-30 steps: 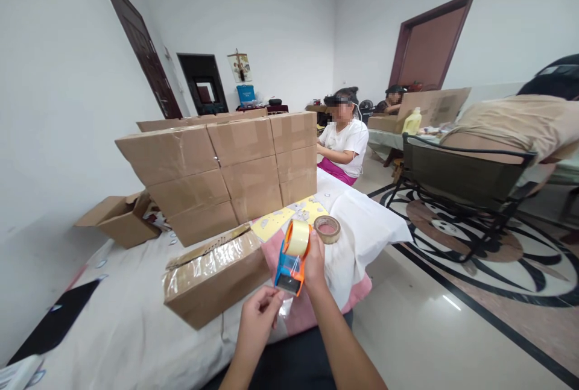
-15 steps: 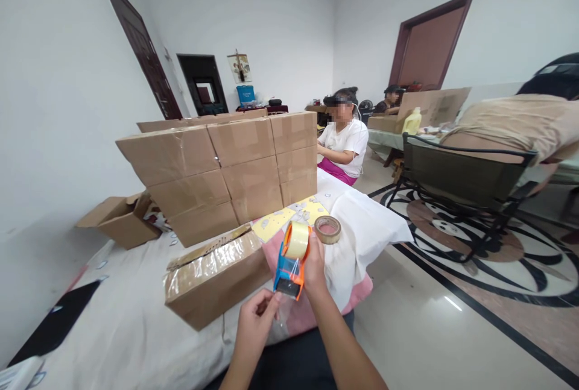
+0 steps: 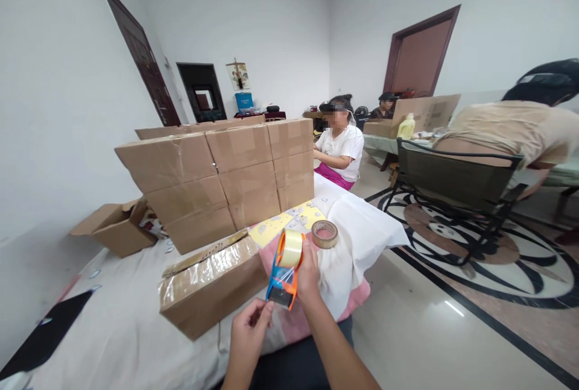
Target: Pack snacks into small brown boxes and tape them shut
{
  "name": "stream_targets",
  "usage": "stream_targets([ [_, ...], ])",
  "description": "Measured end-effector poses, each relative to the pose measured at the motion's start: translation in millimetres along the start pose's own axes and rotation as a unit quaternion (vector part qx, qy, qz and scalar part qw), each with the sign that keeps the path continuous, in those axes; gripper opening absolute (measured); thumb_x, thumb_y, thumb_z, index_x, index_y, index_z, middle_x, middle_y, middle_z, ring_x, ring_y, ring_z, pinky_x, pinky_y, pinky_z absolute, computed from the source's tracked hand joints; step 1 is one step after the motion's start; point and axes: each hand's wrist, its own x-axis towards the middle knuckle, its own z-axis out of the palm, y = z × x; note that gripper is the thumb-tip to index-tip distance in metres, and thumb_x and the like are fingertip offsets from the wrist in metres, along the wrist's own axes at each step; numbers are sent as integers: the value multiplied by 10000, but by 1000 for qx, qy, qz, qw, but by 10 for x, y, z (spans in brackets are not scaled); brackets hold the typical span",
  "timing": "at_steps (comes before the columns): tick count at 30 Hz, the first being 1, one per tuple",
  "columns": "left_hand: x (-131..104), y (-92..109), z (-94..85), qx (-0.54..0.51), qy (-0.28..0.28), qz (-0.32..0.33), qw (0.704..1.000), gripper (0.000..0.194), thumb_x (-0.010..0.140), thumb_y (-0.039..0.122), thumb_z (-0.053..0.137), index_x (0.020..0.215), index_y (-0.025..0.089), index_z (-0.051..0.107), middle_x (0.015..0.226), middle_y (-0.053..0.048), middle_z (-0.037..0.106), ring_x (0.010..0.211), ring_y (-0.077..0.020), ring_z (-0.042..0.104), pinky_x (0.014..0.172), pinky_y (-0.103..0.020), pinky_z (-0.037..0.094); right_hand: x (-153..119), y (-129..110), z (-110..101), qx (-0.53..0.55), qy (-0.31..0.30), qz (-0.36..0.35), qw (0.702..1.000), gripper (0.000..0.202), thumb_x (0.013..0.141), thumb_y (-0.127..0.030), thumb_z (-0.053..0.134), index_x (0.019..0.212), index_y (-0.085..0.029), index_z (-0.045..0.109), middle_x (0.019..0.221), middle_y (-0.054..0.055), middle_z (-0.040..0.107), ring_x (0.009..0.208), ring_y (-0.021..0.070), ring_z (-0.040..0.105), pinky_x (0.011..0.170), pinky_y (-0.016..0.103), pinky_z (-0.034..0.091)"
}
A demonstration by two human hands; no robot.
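Note:
My right hand [image 3: 308,274] is wrapped round the right side of a blue and orange tape dispenser [image 3: 281,284], which carries a pale roll of tape [image 3: 291,248]. Fingers pinched together, my left hand [image 3: 249,323] is beside the dispenser's lower left end; whatever it pinches is too small to make out. To the left lies a long cardboard box [image 3: 212,284] with shiny tape along its top. A brown tape roll [image 3: 324,234] rests on the cloth just beyond my right hand.
Stacked cardboard boxes [image 3: 246,176] stand behind the long box. An open carton [image 3: 118,227] sits at the left. A person in a white shirt [image 3: 342,147] sits past the table's far end. Another person bends near a dark chair [image 3: 456,182] at the right.
The view has tilted up slightly and shifted. The dispenser and both my hands appear a little lower and further left; my grip on the dispenser is the same.

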Motion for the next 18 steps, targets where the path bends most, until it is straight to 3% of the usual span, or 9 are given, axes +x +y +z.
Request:
stream_targets([
  [3, -12, 14, -9, 15, 11, 20, 1000, 556, 761, 696, 622, 529, 191, 596, 474, -1, 513, 482, -143, 466, 504, -242, 377, -27, -9, 0, -7, 39, 37, 999, 439, 850, -539, 581, 1046, -164, 697, 1141, 82, 721, 1111, 244, 643, 932, 330, 500],
  [6, -17, 48, -20, 27, 17, 34, 999, 516, 684, 698, 691, 592, 192, 656, 509, -9, 566, 503, -155, 486, 511, -245, 399, -62, -36, 8, 9, 25, 43, 999, 453, 852, -574, 568, 1016, -172, 700, 1073, 73, 735, 1020, 245, 669, 838, 338, 533],
  [9, -10, 68, -22, 26, 26, 19, 999, 555, 665, 730, 684, 539, 194, 618, 482, -6, 536, 487, -152, 472, 500, -248, 398, -93, -56, 21, 15, 1, 48, 999, 452, 857, -602, 556, 967, -186, 696, 982, 53, 736, 958, 236, 676, 806, 335, 538],
  [15, 17, 25, -11, 10, 19, 1, 1000, 597, 655, 767, 676, 512, 194, 587, 447, 1, 517, 459, -147, 467, 489, -250, 397, -105, -16, 14, 5, 3, 49, 999, 436, 846, -592, 573, 1005, -201, 682, 1075, 61, 716, 1095, 235, 645, 912, 323, 512],
  [18, 8, -8, -5, 9, 21, 10, 1000, 588, 673, 753, 674, 522, 190, 600, 459, 5, 507, 466, -145, 461, 489, -247, 395, -91, 39, 4, 14, 1, 44, 999, 439, 862, -584, 549, 1024, -201, 690, 1023, 61, 724, 1065, 243, 658, 876, 335, 526],
])
